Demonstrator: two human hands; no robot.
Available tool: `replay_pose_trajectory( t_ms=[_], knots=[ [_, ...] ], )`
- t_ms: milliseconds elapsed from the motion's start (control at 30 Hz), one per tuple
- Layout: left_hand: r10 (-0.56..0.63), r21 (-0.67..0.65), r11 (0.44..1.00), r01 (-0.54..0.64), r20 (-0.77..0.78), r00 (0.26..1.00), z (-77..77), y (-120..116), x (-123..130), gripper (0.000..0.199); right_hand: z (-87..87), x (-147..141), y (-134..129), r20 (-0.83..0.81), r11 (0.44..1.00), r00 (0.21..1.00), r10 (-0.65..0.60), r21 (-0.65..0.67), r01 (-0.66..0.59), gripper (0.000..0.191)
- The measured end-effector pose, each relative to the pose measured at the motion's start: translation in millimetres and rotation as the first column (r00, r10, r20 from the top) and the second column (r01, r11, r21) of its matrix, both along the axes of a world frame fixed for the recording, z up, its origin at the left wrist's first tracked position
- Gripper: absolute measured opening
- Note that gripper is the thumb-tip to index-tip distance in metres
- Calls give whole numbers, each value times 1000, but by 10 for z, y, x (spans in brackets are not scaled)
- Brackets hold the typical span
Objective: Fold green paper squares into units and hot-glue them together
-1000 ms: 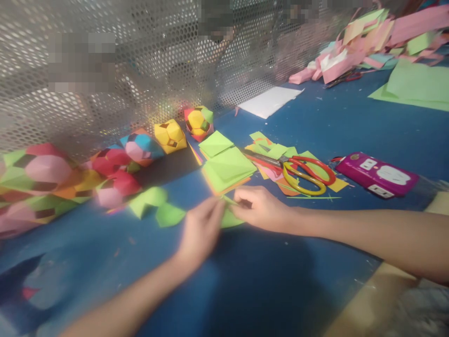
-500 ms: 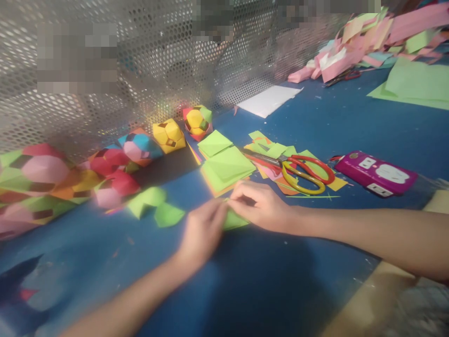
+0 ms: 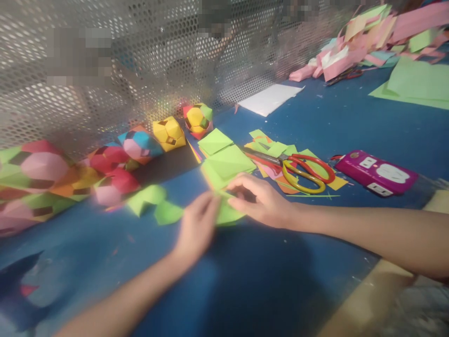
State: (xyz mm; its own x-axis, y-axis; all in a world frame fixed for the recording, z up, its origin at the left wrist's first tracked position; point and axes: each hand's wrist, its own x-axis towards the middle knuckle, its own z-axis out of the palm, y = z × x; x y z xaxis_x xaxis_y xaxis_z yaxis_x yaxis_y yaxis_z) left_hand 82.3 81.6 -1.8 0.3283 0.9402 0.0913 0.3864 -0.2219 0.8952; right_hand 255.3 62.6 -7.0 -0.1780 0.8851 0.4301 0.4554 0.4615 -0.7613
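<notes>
A folded piece of light green paper [image 3: 229, 213] lies low over the blue table between my hands. My left hand [image 3: 198, 222] pinches it at its left edge, fingers pressed together and slightly blurred. On the right, my right hand [image 3: 261, 201] hovers close over the paper with fingers curled and the thumb apart from the index finger. Its thumb tip is at the paper, though contact is hard to make out. Just behind sits a stack of green paper squares [image 3: 228, 166]. Curved green folded pieces [image 3: 168, 213] lie left of my left hand.
Scissors [image 3: 301, 173] with red and yellow handles lie on coloured paper scraps. A purple pouch-like object [image 3: 377, 173] is at right. Folded paper balls [image 3: 168, 133] line the perforated metal panel [image 3: 140, 61]. White paper [image 3: 270, 99] and a pink paper heap [image 3: 336, 63] lie farther back.
My hands have drawn slightly apart. The left hand moved a little left with the green paper, and the right hand's thumb and index finger have spread.
</notes>
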Motion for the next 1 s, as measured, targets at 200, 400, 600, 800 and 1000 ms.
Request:
replay_pose_trajectory(
  t_ms=[200,400,600,800,1000],
  knots=[
    [-12,-63,998,17,87,996,-53,55,-20,25,-80,-10,54,61,996,996,-68,55,65,18],
    [-10,-46,999,14,86,996,-101,77,-30,18,-45,24,39,31,997,1000,1,80,-4,6],
    [146,-136,984,-119,215,966,-134,127,-44,23,-70,47,38,32,985,998,59,158,-64,28],
    [152,-163,980,-111,268,951,-144,140,-35,23,-86,34,30,137,952,985,101,274,-136,28],
    [68,-59,996,-60,142,987,-133,127,-45,18,-47,31,34,249,897,968,38,417,-143,14]
  ],
)
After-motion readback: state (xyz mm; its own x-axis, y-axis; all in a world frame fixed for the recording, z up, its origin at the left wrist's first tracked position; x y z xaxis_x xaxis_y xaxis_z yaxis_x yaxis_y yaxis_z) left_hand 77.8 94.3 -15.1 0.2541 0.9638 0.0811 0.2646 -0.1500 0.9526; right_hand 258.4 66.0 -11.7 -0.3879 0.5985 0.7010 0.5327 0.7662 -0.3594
